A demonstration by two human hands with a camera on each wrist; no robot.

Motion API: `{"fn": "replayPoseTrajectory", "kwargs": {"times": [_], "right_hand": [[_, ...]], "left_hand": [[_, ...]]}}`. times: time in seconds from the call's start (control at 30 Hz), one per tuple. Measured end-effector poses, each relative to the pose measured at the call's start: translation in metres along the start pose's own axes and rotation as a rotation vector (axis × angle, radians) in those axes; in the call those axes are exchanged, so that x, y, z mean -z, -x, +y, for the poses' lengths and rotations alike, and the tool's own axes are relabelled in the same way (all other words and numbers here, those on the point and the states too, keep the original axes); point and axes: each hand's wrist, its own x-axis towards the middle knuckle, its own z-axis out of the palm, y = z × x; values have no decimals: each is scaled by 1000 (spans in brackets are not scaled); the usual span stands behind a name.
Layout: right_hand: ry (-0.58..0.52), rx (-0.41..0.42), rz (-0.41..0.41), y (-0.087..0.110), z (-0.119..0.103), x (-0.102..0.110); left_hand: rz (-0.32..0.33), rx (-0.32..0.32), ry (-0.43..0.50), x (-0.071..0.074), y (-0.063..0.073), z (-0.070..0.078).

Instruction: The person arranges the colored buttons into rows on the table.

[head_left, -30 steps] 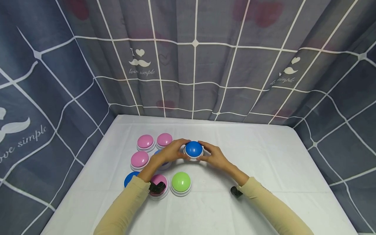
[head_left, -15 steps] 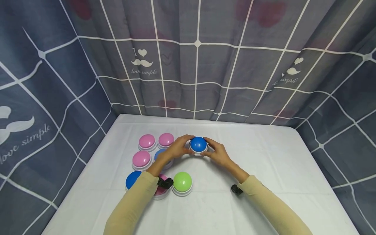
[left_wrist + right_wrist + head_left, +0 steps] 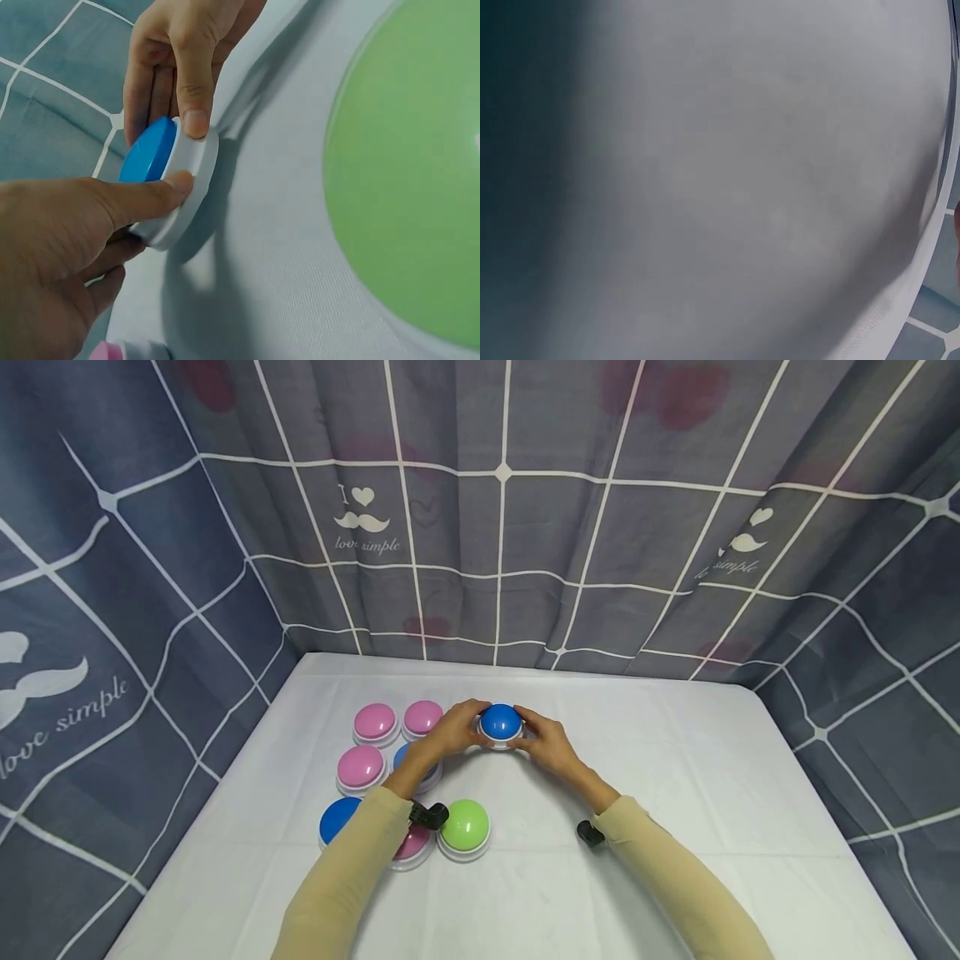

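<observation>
A round push button with a blue dome and white base [image 3: 501, 722] is held between both hands toward the back of the table. My left hand [image 3: 459, 728] grips its left side, and my right hand [image 3: 552, 745] grips the right side. The left wrist view shows both thumbs pressing the white base of the blue button [image 3: 150, 154], fingers around the far side. A shadow falls on the cloth beside it, and the base looks raised off the surface. In the right wrist view there is mostly blurred white cloth; the right hand's grip is hidden there.
Left of the hands are pink buttons [image 3: 360, 766] and a blue button [image 3: 408, 760] partly behind the left wrist. Another blue button [image 3: 339, 818] and a pink one [image 3: 412, 843] lie partly under the left sleeve. A green button [image 3: 465, 825] sits nearer the front on the white-covered table [image 3: 675, 777].
Both hands have carried the blue button slightly away toward the back of the table. The left forearm has shifted right, its wrist camera now beside the green button. The other buttons stay put.
</observation>
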Motion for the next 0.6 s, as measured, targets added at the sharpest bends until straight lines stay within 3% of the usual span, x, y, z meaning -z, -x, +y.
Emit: {"fn": "replayPoseTrajectory", "kwargs": {"times": [0.23, 0.6], "right_hand": [[41, 0, -4, -7, 1, -1], [89, 3, -30, -14, 0, -5]], "left_hand": [[9, 88, -10, -1, -6, 0], [-2, 108, -65, 4, -7, -2]]}}
